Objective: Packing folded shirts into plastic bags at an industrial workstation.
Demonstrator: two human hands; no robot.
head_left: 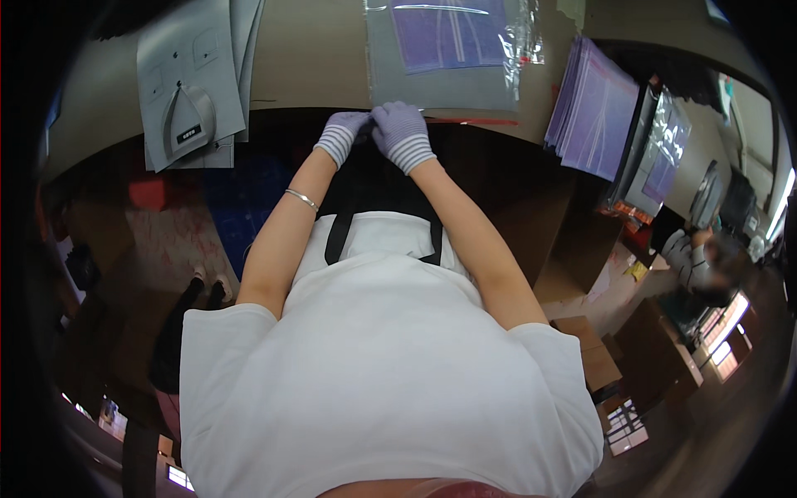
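Facing a pale counter (315, 50) with a near edge curved by the lens. Can see a pile of flat grey pieces (166, 66) at the left, with a loop handle on top. Have a clear plastic bag (448, 87) lying in the middle of the counter, just beyond the right hand, with purple printed sheets (452, 37) showing toward the far end. Note a fanned purple stack (594, 116) at the right. Have the left grip (353, 126) and right grip (400, 124) side by side at the near edge, in lilac gloves, fingers curled; cannot tell whether clamped on anything, or touching the bag. See a thin red strip (473, 122) beside the right grip.
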